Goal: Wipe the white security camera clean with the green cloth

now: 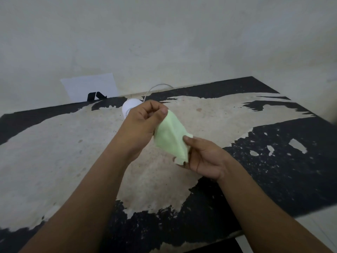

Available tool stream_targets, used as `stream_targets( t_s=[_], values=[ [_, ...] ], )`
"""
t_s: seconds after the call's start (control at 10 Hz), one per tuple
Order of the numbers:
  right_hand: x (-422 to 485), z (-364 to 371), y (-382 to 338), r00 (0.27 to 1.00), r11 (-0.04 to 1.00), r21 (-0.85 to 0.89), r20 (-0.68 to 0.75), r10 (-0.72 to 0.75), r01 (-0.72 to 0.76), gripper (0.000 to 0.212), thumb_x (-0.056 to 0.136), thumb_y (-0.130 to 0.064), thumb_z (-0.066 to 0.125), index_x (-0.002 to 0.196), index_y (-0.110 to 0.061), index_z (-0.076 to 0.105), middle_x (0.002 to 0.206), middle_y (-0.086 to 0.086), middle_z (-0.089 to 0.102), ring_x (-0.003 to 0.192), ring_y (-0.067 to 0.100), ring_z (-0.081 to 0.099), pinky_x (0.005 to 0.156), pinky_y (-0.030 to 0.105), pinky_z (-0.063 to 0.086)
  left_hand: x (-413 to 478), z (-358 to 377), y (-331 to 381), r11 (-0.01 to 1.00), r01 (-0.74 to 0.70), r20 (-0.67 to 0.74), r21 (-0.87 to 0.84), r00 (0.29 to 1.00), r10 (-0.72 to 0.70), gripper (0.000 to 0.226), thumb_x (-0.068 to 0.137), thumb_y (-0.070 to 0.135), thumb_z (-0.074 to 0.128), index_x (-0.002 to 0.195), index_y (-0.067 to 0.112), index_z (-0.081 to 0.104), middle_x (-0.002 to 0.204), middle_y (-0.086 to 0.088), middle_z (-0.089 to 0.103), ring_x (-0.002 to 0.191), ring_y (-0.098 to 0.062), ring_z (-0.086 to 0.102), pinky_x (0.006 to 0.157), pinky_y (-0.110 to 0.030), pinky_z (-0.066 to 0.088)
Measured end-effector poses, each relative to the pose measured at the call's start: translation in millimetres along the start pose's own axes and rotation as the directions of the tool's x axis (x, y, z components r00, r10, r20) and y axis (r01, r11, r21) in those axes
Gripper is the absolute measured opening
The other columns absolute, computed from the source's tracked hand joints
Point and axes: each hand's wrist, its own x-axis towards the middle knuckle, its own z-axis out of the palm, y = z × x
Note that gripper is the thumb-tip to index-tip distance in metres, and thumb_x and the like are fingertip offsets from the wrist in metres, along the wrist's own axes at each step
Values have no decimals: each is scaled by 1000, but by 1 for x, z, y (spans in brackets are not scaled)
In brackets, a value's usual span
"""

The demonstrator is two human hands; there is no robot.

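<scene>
Above the tabletop (54,152), the soft, light cloth (170,136) is pinched at opposite corners by left hand (142,119) and right hand (204,157), each grip closed; camera (128,106) behind, likely fragile.

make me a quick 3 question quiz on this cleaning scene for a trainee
1. True or false: the green cloth is already pressed against the white security camera.
2. Which hands hold the cloth? A) left hand only B) right hand only C) both hands
3. Fill in: a thin white ____ curves from behind the camera toward the wall.

Key
1. False. The cloth is held up in the air between the hands, and the camera sits on the worn table behind the left hand.
2. C. The left hand pinches the upper end, the right hand holds the lower edge.
3. cable
</scene>
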Motion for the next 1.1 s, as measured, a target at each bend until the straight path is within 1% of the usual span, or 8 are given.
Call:
stream_targets(
  t_s=[0.1,0.2,0.3,0.4,0.5,0.7,0.9,1.1],
  values=[
    [2,-18,-20,970,991,-42,-205,-133,127,36,90,-19,57,123,-4,57,121,14,67,103,30,66,78,41,59,-4,-3,-24,996,71,-120,59,991,-63,7,90,19,58,86,20,63,82,-12,64,76,-20,58,73,-40,52],
    [4,-29,-35,931,976,-129,-300,-209,177,24,93,-20,55,110,-4,59,114,13,67,100,30,65,82,45,58,-15,8,-43,984,174,-95,25,981,-171,8,92,13,55,96,20,54,80,-19,63,69,-21,62,68,-39,58],
    [14,-32,-59,867,873,-456,-350,-355,173,11,91,-20,60,84,-13,63,92,7,67,83,25,62,74,41,56,-29,35,-63,973,230,23,16,973,-230,14,93,8,49,98,20,43,76,-12,57,62,-22,61,65,-37,59],
    [25,-33,-73,857,695,-711,-290,-426,104,10,87,-22,65,78,-17,67,88,4,67,80,23,59,70,37,51,-34,49,-70,958,114,106,263,984,-146,10,93,14,48,95,23,45,79,-6,58,62,-19,61,61,-30,57],
    [50,-33,-83,900,370,-929,-155,-408,8,7,83,-23,69,79,-19,71,94,10,69,81,21,58,72,34,47,-37,62,-70,782,-107,321,614,939,-124,9,92,28,50,102,27,50,85,1,62,70,-15,61,63,-24,50],
    [88,-28,-64,934,79,-997,-15,-356,15,8,83,-25,67,84,-18,71,79,-8,63,74,9,54,63,26,41,-31,34,-72,639,-135,301,758,940,-158,26,90,40,51,111,27,46,78,-1,63,72,-16,59,69,-35,51],
    [100,-30,-46,853,24,-999,-54,-519,-49,16,86,-38,58,101,-32,62,110,-3,60,102,19,56,94,43,44,-22,-12,-76,620,-43,131,783,987,-97,27,90,38,52,114,26,49,78,8,58,73,-8,55,63,-25,40],
    [83,-17,-25,885,-362,-912,-4,-465,-194,28,89,-43,49,110,-30,61,122,2,57,115,29,51,99,46,32,-14,-40,-77,595,11,-25,804,1000,15,29,90,36,52,115,22,53,104,2,56,91,-14,53,80,-28,41]
  ],
)
